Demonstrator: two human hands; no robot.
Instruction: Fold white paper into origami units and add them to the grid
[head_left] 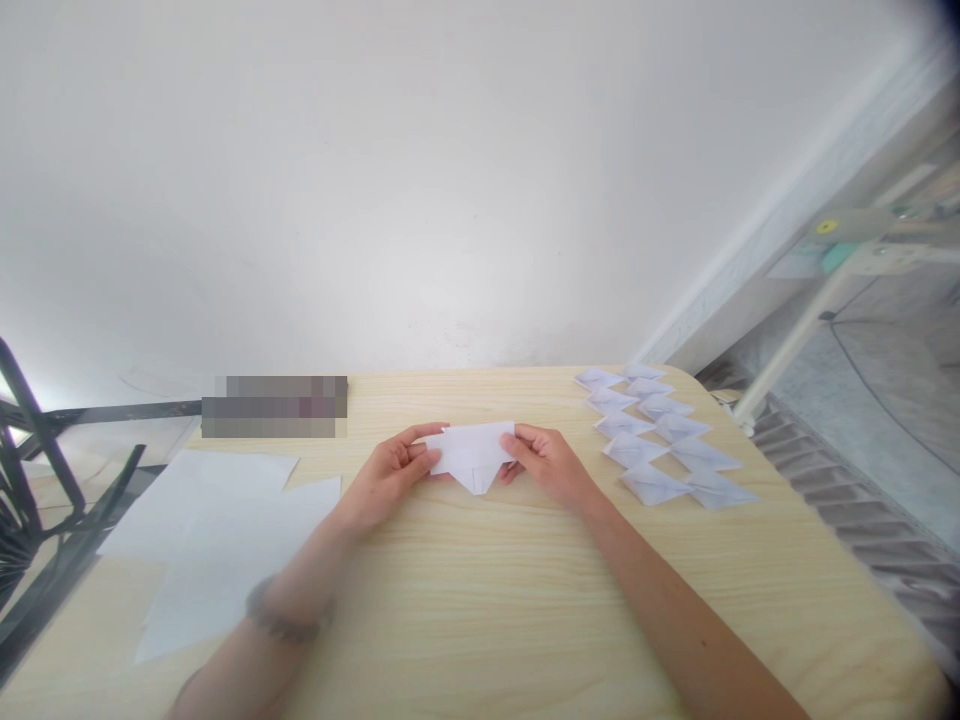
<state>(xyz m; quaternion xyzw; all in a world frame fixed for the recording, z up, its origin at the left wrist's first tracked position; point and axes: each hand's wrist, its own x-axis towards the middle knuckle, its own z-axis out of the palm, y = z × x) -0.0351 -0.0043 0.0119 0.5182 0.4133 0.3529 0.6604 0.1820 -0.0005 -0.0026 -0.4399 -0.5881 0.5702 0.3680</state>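
Observation:
A folded piece of white paper [474, 450] is held up over the middle of the table, wide along its top and narrowing to a blunt flap at the bottom. My left hand [394, 470] pinches its left end, thumb in front and fingers behind. On the opposite end, my right hand [541, 455] grips the paper the same way, with the fingertips partly hidden behind it. Folded white paper pieces [652, 485] with pointed ends lie in two columns to the right of my right hand. Flat white sheets [225, 560] rest beside my left forearm.
The pale wooden table [480, 620] meets a white wall [450, 200] at its back edge. A blurred-out patch [274, 407] covers something at the back left. Black metal bars [45, 440] stand at the left, and a white metal frame [802, 330] is beyond the right edge.

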